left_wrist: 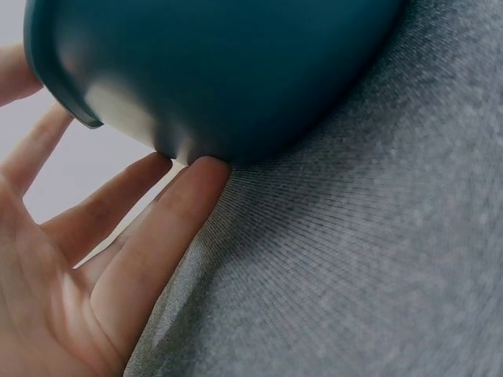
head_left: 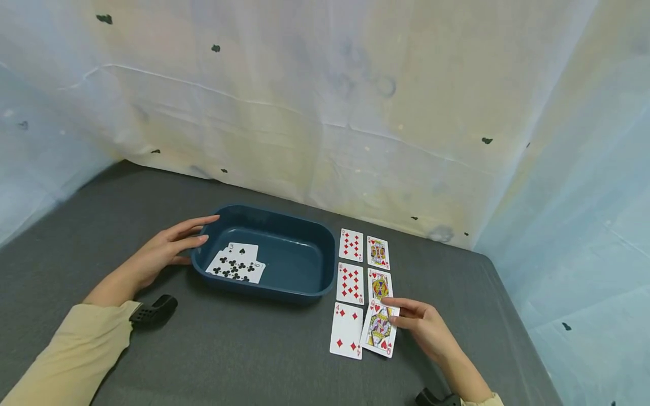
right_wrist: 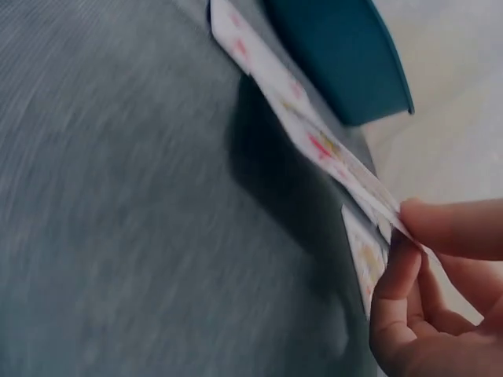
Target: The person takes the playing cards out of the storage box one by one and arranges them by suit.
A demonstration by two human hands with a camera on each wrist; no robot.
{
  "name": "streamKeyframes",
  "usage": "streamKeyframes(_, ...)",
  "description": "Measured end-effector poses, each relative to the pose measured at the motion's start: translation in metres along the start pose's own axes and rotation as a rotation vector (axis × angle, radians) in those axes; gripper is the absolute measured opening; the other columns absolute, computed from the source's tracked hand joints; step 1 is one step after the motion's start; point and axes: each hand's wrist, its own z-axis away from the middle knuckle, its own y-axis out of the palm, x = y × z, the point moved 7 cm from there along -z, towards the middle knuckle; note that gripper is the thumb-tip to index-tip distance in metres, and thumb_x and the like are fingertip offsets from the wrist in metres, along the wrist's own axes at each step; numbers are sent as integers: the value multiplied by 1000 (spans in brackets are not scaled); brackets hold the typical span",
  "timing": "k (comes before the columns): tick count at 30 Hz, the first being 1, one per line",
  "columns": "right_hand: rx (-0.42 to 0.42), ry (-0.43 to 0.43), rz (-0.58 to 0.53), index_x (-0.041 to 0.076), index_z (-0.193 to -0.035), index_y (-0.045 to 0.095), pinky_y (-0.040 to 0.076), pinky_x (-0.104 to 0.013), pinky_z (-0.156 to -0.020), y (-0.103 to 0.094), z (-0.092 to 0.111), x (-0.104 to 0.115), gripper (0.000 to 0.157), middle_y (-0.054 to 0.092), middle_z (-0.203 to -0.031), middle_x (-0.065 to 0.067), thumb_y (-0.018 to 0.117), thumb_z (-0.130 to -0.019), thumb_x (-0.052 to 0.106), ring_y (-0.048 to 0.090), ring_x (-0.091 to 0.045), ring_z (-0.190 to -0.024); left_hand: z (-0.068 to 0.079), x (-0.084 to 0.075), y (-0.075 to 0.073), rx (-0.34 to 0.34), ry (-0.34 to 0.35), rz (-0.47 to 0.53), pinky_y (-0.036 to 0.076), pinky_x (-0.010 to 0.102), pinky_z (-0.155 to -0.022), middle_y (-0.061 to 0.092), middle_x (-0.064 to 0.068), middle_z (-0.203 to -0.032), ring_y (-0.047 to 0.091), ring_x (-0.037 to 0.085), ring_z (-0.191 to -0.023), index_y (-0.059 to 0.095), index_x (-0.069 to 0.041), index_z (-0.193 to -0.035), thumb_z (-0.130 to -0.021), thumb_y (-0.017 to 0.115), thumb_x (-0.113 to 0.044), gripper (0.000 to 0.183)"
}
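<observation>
The left hand (head_left: 161, 254) rests against the left end of a dark teal plastic tub (head_left: 325, 270), its fingers fairly straight along the rim and outer wall. In the left wrist view, fingertips touch the tub's wall (left_wrist: 236, 78) low down. Between thumb and fingers, the right hand (head_left: 424, 327) pinches a queen of hearts playing card (head_left: 380, 327) by its upper right edge. In the right wrist view this card (right_wrist: 314, 149) is tilted, casting a shadow on the cloth. It overlaps the jack of hearts (head_left: 380, 280) and the edge of the four of diamonds (head_left: 347, 330) in the head view.
Several overlapping black-suit cards (head_left: 238, 262) lie in the tub's left part. Right of the tub are two more diamond cards, the upper (head_left: 351, 245) and the ten (head_left: 350, 283), and a king of hearts (head_left: 378, 252). Grey cloth (head_left: 244, 349) covers the table; pale curtains (head_left: 304, 113) hang behind.
</observation>
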Motion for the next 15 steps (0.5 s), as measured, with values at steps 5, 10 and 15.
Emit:
streamKeyframes(5, 61, -21, 44, -11, -126, 56, 51, -24, -82, -4, 2, -8, 44, 60, -124, -14, 67, -88, 8, 61, -10, -96, 0, -1, 0, -3, 4, 0, 35, 71, -94, 16, 21, -157, 25, 47, -136, 27, -22, -152, -98, 50, -42, 62)
streamKeyframes(10, 44, -60, 127, -10, -120, 60, 53, -24, -73, -4, 2, -8, 40, 60, -120, -23, 69, -86, 7, 63, -9, -85, 0, 0, 0, -2, 2, 4, 35, 71, -94, 16, 22, -157, 25, 47, -136, 27, -21, -152, -99, 50, -42, 62)
streamKeyframes(15, -35, -99, 222, -6, -117, 64, 50, -21, -66, -1, 3, -6, 37, 61, -107, -20, 72, -82, 4, 56, -7, -75, -2, 1, 1, -2, 3, 1, 34, 73, -92, 16, 23, -157, 23, 49, -136, 25, -20, -153, -99, 49, -41, 62)
